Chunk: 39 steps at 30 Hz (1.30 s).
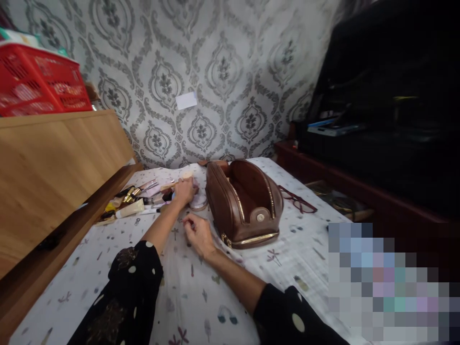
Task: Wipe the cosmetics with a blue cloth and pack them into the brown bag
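Note:
My left hand (184,191) reaches into a spread of cosmetics on the patterned cloth, fingers closed around something they mostly hide. Right beside it lies a round compact (199,202). Tubes, brushes and gold-capped items form the rest of the pile, among them a cream tube (129,209). Nearer to me, my right hand (200,235) hovers over or rests on the cloth with its fingers curled in; nothing shows in them. A brown makeup bag (224,211) stands just right of both hands, its top unzipped and gaping.
Eyeglasses (302,205) lie right of the bag on the cloth (204,306). A wooden panel (64,148) borders the left side, with a red plastic basket (43,79) on top. Patterned wallpaper rises behind. Dark furniture (359,182) stands at right; the lower right corner is pixelated.

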{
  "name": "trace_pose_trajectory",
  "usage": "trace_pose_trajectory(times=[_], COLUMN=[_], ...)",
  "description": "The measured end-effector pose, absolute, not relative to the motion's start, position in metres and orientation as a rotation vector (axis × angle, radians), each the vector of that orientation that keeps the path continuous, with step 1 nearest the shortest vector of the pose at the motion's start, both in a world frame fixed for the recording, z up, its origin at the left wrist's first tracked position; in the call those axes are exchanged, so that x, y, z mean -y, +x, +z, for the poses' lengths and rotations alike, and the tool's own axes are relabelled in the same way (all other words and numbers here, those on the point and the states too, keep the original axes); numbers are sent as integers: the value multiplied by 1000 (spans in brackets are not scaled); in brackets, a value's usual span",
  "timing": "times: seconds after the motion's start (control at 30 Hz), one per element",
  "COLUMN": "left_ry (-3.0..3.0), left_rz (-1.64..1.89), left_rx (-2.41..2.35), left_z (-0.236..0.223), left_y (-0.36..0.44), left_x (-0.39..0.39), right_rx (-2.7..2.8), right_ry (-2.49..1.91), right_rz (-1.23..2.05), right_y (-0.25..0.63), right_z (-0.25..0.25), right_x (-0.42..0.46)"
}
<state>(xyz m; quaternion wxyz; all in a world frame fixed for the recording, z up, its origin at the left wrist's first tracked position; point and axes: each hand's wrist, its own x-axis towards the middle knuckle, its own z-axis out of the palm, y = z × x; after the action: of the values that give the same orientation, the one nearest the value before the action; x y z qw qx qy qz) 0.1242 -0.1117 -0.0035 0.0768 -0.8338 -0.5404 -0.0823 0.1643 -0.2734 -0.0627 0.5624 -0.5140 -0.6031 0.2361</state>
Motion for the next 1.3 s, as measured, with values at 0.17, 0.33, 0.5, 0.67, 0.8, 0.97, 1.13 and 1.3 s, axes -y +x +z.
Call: trace_pose_trajectory(times=[0.17,0.33,0.5,0.67,0.8,0.97,1.13,1.3], left_ry=[-2470,-2491,-2524,-2589,-2582,-2671,-2727,-2562], left_rz=[-197,-166,-250,-458,-768,-1146,-1340,-1546], left_rx=[1597,1568,1600,1668,1801,1945,2066,2143], left_z=[-6,-2,4,12,14,-4,-21,-30], left_y=[122,123,132,125,97,53,12,-18], left_x=[113,114,116,130,150,189,217,227], right_rx=[1406,1374,1327,1239,1174,1213,1357,1496], right_ry=[-1232,-1251,-1268,-1298,-1302,-1192,-1183,-1185], right_rz=[557,572,599,614,634,640,636,630], right_y=[164,163,164,166,165,160,164,165], right_z=[-61,-60,-62,-68,-73,-74,-75,-74], right_x=[272,270,267,261,255,255,255,256])
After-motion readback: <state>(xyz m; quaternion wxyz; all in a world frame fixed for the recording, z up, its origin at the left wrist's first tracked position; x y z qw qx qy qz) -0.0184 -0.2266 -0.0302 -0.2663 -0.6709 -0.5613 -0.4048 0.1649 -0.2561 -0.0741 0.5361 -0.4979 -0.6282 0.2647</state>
